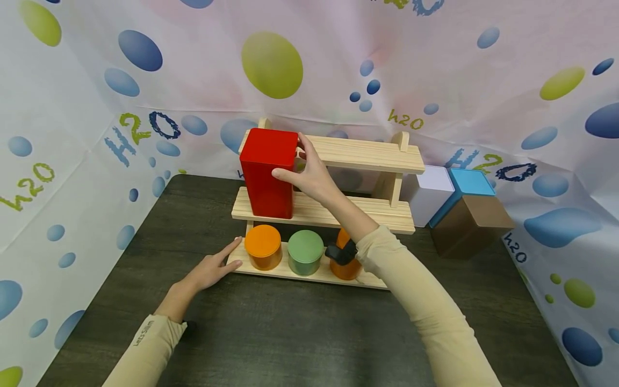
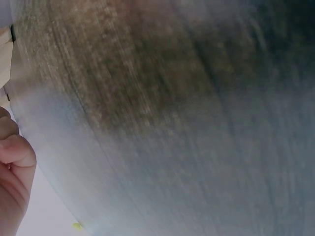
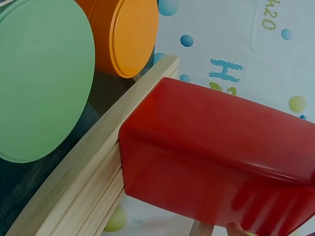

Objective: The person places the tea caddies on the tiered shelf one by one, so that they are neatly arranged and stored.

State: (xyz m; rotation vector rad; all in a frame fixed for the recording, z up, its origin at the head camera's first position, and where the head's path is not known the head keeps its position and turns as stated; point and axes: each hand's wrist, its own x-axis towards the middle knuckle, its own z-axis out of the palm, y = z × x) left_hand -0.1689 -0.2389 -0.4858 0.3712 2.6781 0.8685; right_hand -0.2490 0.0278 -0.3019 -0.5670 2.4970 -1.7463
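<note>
Across the near part of the dark wood-grain surface (image 1: 285, 333) reach two cream sleeves (image 1: 150, 349). At the left end of the lowest shelf (image 1: 284, 269), the left hand (image 1: 205, 274) touches the wood, the thumb and forefinger of its grip apart. Along that shelf stand three lidded canisters: an orange canister (image 1: 263, 250) near the left end, a green canister (image 1: 306, 255) beside it, and a second orange one (image 1: 345, 273), partly hidden by a black wrist mount (image 1: 342, 253).

One level up, the red box (image 1: 265, 188) stands upright at the left end of the middle shelf (image 1: 387, 213), its base by the front edge. The right hand (image 1: 314, 174) has its grip clamped on the box's right side, thumb on the front face. Behind, the top shelf (image 1: 367, 154) runs off to the right.

Toward the surface's far right corner a brown box (image 1: 474, 231) sits nearest, with a blue box (image 1: 471, 183) and a white box (image 1: 431, 188) behind it. Beyond the far edge hangs a dotted cloth (image 1: 333, 32) with "H2O" lettering.
</note>
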